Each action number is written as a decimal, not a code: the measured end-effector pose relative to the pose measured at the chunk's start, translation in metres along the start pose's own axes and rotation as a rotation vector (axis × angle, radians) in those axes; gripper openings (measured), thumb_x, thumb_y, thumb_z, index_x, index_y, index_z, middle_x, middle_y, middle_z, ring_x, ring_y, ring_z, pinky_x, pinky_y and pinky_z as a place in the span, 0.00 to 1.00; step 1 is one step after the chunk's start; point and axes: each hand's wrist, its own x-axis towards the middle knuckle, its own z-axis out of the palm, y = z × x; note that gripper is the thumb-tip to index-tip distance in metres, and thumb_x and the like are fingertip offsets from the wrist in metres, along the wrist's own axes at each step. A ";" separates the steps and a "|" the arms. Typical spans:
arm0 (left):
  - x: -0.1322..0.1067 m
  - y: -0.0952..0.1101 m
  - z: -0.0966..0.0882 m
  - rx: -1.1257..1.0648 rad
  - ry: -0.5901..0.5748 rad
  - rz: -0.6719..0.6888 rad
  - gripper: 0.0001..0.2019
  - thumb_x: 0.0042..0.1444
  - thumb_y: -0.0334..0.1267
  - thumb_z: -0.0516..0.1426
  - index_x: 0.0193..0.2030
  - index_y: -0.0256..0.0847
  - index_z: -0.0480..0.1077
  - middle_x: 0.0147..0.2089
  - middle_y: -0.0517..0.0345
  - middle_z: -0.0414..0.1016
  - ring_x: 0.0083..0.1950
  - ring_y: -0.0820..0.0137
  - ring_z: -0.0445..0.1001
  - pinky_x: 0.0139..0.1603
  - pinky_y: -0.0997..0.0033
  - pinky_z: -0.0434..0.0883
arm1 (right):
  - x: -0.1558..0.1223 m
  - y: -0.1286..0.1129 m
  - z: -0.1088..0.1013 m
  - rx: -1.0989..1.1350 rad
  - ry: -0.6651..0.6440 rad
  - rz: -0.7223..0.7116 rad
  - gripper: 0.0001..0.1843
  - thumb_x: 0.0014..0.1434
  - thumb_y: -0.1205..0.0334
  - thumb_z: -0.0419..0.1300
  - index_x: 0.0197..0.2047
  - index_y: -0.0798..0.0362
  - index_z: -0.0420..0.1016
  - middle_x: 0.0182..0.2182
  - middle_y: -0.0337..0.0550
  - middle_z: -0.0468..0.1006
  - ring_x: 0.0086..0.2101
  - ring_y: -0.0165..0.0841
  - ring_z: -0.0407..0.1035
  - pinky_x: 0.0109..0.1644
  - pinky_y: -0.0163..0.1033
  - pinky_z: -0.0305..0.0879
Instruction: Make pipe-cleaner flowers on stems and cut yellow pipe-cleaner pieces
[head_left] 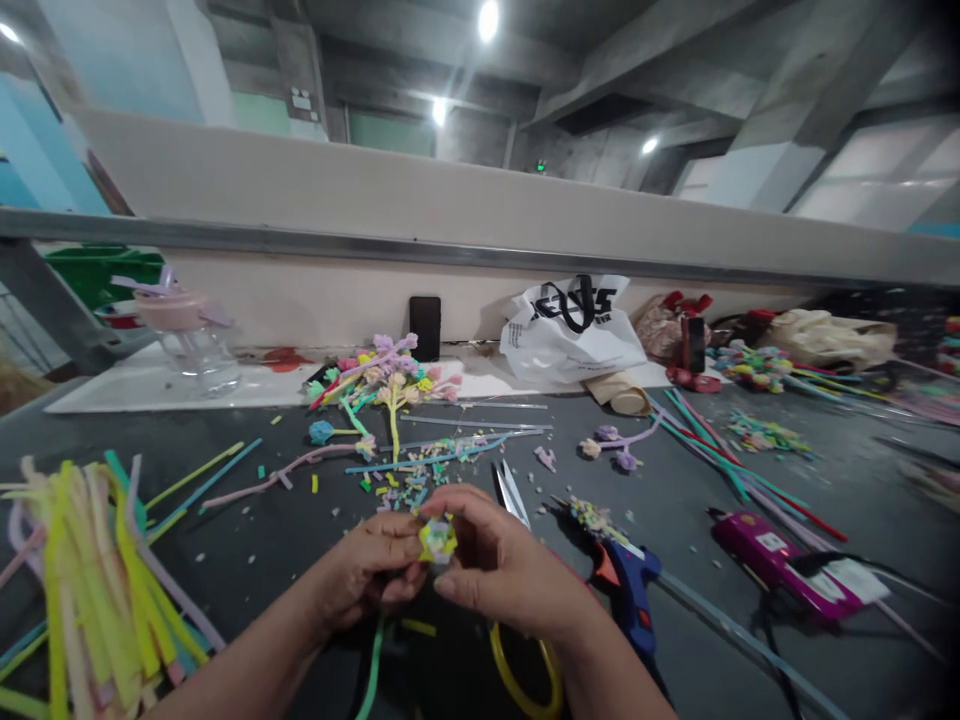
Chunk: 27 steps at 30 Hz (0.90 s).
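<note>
Between my hands is a small yellow flower (437,540) with a pale centre, which looks made of fuzzy craft stem. My left hand (375,565) pinches it from the left. Curled round its right side, the fingers of my right hand (495,560) touch it at the edge. A green stem (371,665) hangs below my left hand; whether it joins the flower is hidden. Scissors (512,492) lie partly under my right hand and wrist, yellow handles nearest me. To the right rests a blue glue gun (636,595), its nozzle among scraps.
Bundled yellow and pastel stems (94,580) fill the left. Finished fuzzy flowers (386,375) and cut scraps lie ahead. A cup (191,345), a phone (425,328) and a white bag (574,335) stand at the back. A magenta corded device (787,565) lies right, near long stems (739,470).
</note>
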 end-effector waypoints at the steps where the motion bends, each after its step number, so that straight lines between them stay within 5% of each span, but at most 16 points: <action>1: 0.000 -0.001 -0.001 -0.005 -0.008 0.001 0.13 0.48 0.41 0.58 0.23 0.32 0.65 0.15 0.65 0.57 0.14 0.83 0.50 0.15 0.79 0.44 | 0.000 0.000 0.003 -0.031 0.014 0.015 0.23 0.46 0.65 0.63 0.47 0.47 0.66 0.43 0.41 0.65 0.32 0.28 0.64 0.33 0.32 0.62; 9: 0.002 0.002 -0.001 0.058 -0.039 0.024 0.16 0.44 0.46 0.59 0.20 0.33 0.64 0.15 0.64 0.57 0.14 0.82 0.50 0.16 0.77 0.42 | 0.005 0.002 0.017 -0.461 0.232 0.004 0.15 0.45 0.76 0.53 0.37 0.50 0.64 0.32 0.37 0.68 0.30 0.27 0.63 0.31 0.31 0.58; 17: 0.007 -0.002 -0.002 0.187 -0.034 0.073 0.19 0.45 0.53 0.57 0.22 0.36 0.61 0.16 0.67 0.55 0.16 0.81 0.48 0.17 0.77 0.44 | 0.012 0.007 0.018 -0.597 0.297 -0.028 0.12 0.42 0.77 0.51 0.29 0.52 0.66 0.27 0.35 0.67 0.27 0.27 0.61 0.28 0.30 0.55; 20: 0.008 0.001 0.004 0.430 0.051 0.134 0.17 0.52 0.51 0.50 0.24 0.38 0.60 0.17 0.67 0.55 0.18 0.79 0.51 0.19 0.77 0.47 | 0.014 0.011 0.014 -0.636 0.353 -0.014 0.10 0.43 0.75 0.51 0.27 0.52 0.66 0.25 0.35 0.65 0.27 0.28 0.60 0.28 0.31 0.54; 24: 0.005 0.007 0.016 0.948 0.194 0.355 0.06 0.55 0.36 0.47 0.30 0.40 0.61 0.26 0.62 0.62 0.29 0.73 0.61 0.29 0.75 0.58 | 0.016 0.019 0.007 -0.650 0.423 0.028 0.09 0.42 0.74 0.51 0.27 0.52 0.67 0.24 0.34 0.65 0.25 0.27 0.59 0.27 0.30 0.54; 27: 0.001 0.008 0.021 1.178 0.195 0.391 0.07 0.57 0.34 0.44 0.39 0.41 0.60 0.36 0.57 0.67 0.36 0.70 0.66 0.36 0.72 0.60 | 0.016 0.023 0.005 -0.578 0.447 0.064 0.09 0.43 0.72 0.51 0.28 0.52 0.67 0.23 0.34 0.66 0.25 0.27 0.60 0.26 0.30 0.56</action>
